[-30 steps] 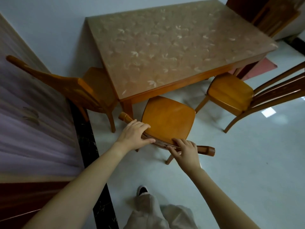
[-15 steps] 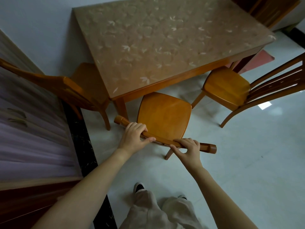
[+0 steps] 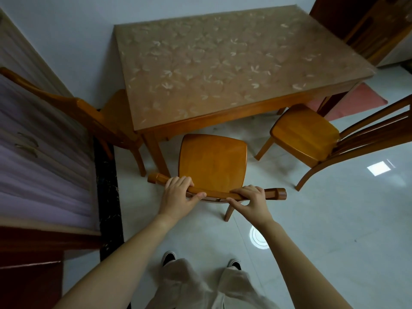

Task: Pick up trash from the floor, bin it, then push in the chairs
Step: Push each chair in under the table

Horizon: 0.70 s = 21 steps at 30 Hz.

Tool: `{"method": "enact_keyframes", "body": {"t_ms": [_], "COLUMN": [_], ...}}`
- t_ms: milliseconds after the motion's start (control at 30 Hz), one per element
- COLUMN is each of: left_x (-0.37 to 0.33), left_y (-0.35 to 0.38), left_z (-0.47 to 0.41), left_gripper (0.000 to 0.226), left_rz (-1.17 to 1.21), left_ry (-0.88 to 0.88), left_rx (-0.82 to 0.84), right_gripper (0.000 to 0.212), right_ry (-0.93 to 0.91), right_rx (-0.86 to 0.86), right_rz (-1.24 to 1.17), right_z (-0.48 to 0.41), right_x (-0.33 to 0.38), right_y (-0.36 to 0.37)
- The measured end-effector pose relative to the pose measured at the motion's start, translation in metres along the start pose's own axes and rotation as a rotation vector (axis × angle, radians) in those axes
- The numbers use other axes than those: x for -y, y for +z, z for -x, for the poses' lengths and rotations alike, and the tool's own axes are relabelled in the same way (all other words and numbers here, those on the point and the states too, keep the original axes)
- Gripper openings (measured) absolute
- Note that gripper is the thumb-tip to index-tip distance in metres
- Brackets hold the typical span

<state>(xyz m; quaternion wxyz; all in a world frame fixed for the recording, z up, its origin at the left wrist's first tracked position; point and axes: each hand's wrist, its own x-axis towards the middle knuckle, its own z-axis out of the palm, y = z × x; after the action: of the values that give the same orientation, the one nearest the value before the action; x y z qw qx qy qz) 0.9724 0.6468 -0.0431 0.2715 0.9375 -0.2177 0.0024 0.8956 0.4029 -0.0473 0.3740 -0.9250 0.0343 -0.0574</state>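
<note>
Step in hand: pushing in chairs — no trash visible on the floor (image 3: 334, 219). Your left hand (image 3: 178, 194) and right hand (image 3: 252, 200) both curl round the top rail (image 3: 217, 194) of the near chair (image 3: 211, 161). Its seat is just short of the worktop (image 3: 223, 70) edge. Next — push straight forward, clear of the leg (image 3: 157, 152).

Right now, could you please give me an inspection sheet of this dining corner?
Surface: table with leaf-patterned cover; pale tiled floor.
Job's things: middle chair, seat out from the table; right chair pulled out, angled; left chair partly tucked; no trash or bin seen.
Clutter: nothing seen.
Grippers: left hand and right hand both grip the middle chair's top rail.
Cables: nothing seen.
Surroundings: white wall, red mat, wooden door.
</note>
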Motion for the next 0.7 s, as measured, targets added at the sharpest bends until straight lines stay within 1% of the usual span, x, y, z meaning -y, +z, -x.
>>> {"method": "enact_keyframes", "body": {"t_ms": [100,233,333,433,500,567,633,700], "left_x": [-0.026,-0.056,-0.076,-0.091,-0.097,-0.099,-0.096,-0.091], "left_y": [0.015,0.032,0.039,0.039,0.033,0.026,0.023,0.023], "left_z": [0.014,0.030,0.037,0.036,0.033,0.029,0.030,0.033], "left_gripper": [0.050,0.044,0.042,0.036,0.035,0.034,0.035,0.038], "left_rz": [-0.011,-0.013,-0.027,-0.010,-0.006,-0.012,-0.037,-0.068], "left_ry": [-0.061,-0.154,-0.239,-0.269,-0.286,-0.295,-0.278,-0.256], "left_rx": [-0.059,-0.133,-0.122,-0.072,-0.030,0.019,0.036,0.006], "right_gripper": [0.044,0.046,0.046,0.041,0.038,0.041,0.048,0.052], "right_ry": [-0.082,-0.181,-0.226,-0.245,-0.253,-0.257,-0.277,-0.313], "right_rx": [0.053,0.148,0.228,0.272,0.286,0.291,0.268,0.192], "right_rz": [-0.019,-0.012,0.000,0.015,0.017,0.033,0.109,0.235], "right_z": [0.001,-0.003,-0.012,-0.023,-0.027,-0.027,-0.023,-0.017], "right_x": [-0.021,-0.041,-0.055,-0.065,-0.068,-0.068,-0.066,-0.065], "right_y": [-0.021,-0.042,-0.056,-0.065,-0.068,-0.068,-0.067,-0.066]}}
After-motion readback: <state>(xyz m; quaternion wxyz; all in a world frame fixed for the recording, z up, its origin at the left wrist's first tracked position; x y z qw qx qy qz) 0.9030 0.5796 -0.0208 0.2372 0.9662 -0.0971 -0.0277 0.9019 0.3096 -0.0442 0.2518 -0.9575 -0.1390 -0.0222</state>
